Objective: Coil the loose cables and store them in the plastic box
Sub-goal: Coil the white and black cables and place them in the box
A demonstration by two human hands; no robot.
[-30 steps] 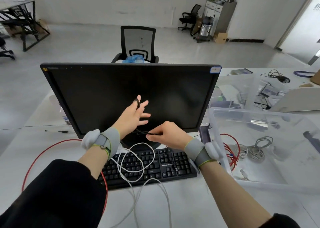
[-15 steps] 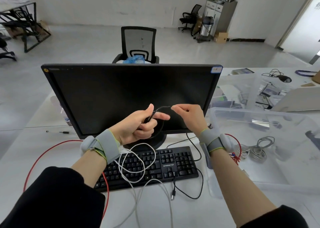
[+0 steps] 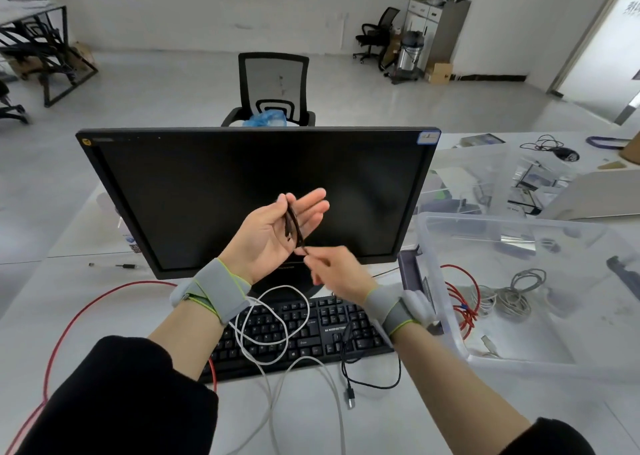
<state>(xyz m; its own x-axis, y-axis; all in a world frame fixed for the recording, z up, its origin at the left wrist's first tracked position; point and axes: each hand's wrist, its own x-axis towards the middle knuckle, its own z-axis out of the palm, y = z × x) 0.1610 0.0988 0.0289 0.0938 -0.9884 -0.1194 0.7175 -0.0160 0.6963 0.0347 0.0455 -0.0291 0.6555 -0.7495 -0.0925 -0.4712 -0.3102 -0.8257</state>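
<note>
Thin black cable (image 3: 293,224) was looped over the upturned left hand (image 3: 273,236), whose fingers were held nearly straight in front of the dark flat monitor (image 3: 256,191); a few small turns lay across the palm. The cable was pinched just below that palm by the right hand (image 3: 337,274), which was blurred. Its free tail (image 3: 367,375) trailed down over the black keyboard (image 3: 304,333) onto the white tabletop (image 3: 381,430), ending in a small plug. The clear plastic box (image 3: 519,361) stood at the right, with red and grey coils already inside. A white cable (image 3: 273,319) and a long red cable (image 3: 69,319) lay loose near the keyboard.

Winding would probably go best if each turn were laid the same size beside the previous one, light tension were kept, and the tail were fed clear of the white cable to avoid a snag.
</note>
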